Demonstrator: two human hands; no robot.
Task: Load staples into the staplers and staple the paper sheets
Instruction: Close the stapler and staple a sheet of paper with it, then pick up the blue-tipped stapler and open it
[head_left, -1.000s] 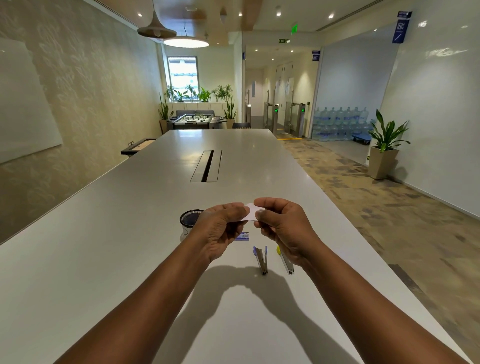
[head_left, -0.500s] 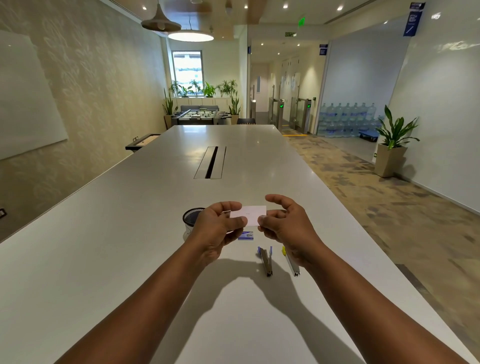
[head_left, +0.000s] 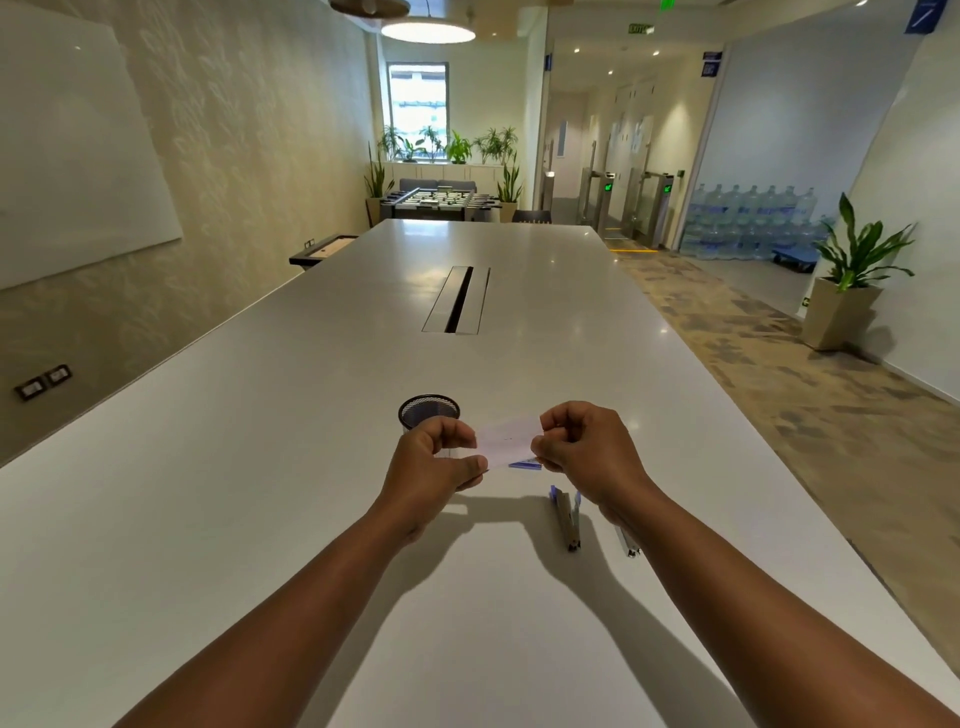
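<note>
Both hands up: left hand (head_left: 434, 460) and right hand (head_left: 582, 447) each pinch the small paper slip (head_left: 506, 441), now tilted from level, above the table (head_left: 208, 493); staplers (head_left: 566, 519) lie untouched, so stapling hasn't started.

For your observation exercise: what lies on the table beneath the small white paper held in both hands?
Beneath the paper, a small blue box peeks out on the table; most of it is covered. Left hand and right hand pinch the paper's ends.
</note>
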